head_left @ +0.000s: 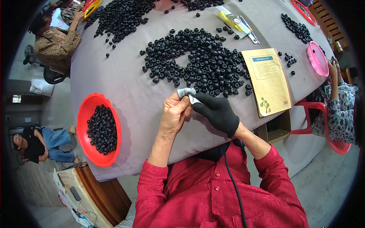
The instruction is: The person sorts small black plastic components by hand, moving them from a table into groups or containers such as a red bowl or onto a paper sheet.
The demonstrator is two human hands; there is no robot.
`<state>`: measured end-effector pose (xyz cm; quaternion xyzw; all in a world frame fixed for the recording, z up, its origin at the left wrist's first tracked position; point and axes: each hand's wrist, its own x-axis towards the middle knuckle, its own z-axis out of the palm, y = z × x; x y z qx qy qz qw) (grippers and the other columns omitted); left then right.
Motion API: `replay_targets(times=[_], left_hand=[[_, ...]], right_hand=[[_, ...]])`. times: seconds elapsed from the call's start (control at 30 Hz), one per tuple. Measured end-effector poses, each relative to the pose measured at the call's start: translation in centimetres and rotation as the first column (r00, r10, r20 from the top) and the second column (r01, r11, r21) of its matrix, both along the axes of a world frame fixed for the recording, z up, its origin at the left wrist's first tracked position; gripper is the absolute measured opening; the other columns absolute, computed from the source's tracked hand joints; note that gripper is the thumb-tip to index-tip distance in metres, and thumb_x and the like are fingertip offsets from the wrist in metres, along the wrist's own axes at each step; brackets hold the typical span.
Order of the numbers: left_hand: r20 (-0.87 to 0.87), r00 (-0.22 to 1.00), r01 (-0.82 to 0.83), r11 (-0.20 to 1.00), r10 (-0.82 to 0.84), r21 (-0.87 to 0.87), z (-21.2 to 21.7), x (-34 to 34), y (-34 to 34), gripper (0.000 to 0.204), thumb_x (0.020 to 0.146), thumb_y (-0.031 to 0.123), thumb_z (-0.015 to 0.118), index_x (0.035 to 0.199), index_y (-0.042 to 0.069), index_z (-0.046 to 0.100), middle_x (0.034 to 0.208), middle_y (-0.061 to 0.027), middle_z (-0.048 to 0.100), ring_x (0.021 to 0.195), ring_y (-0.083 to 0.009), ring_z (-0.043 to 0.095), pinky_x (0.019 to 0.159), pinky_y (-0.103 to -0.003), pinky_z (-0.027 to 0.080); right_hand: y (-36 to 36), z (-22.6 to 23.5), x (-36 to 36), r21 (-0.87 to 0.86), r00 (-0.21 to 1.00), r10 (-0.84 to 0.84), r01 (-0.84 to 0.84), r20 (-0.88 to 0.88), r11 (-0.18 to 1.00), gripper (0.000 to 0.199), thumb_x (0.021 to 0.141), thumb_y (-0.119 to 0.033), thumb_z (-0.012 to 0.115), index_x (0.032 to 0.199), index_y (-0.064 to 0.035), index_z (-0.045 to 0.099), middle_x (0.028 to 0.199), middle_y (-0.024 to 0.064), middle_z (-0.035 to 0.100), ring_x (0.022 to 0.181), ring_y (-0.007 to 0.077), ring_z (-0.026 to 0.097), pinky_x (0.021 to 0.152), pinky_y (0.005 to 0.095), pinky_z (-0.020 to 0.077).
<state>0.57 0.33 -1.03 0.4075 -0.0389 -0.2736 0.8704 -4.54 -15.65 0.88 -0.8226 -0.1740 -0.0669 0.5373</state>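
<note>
Both hands closed on small grey piece [186, 92]: bare left hand [174, 113], black-gloved right hand [217, 111], above grey table [129, 95].

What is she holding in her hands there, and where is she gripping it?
The left hand pinches a small grey, glittery piece by its lower end; the gloved right hand meets it there.

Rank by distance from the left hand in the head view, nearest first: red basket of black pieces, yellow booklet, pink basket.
Measured from the left hand:
1. Red basket, to the person's left at the table's near edge, holding black pieces.
2. Yellow booklet, to the right, beyond the gloved right hand.
3. Pink basket, far right near the table's edge, beside another person's hands.
</note>
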Motion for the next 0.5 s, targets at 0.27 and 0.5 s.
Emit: replay_targets(times=[0.27, 0.5], left_hand=[[-0.002, 1.000, -0.009, 1.000, 0.009, 0.004, 0.0, -0.1, 0.1, 0.016, 0.089, 0.011, 0.055, 0.101, 0.002, 0.060, 0.070, -0.0015, 0.058, 0.049, -0.0056, 0.046, 0.042, -0.018, 0.034], [0.008, 1.000, -0.016, 1.000, 0.016, 0.025, 0.2, -0.2, -0.1, 0.017, 0.089, 0.011, 0.056, 0.102, 0.001, 0.060, 0.070, -0.0018, 0.059, 0.050, -0.0059, 0.047, 0.041, -0.018, 0.035]], right_hand=[[0.3, 1.3, 0.1, 0.128, 0.977, -0.022, 0.050, -0.210, 0.991, 0.030, 0.087, -0.015, 0.058, 0.114, -0.0021, 0.057, 0.092, 0.0082, 0.066, 0.083, 0.0089, 0.058, 0.073, 0.0265, 0.0476], [0.3, 1.6, 0.3, 0.269, 0.875, -0.006, 0.155, -0.484, 0.950, 0.029, 0.087, -0.016, 0.058, 0.113, -0.0017, 0.058, 0.092, 0.0079, 0.066, 0.082, 0.0084, 0.058, 0.073, 0.0261, 0.0472]])
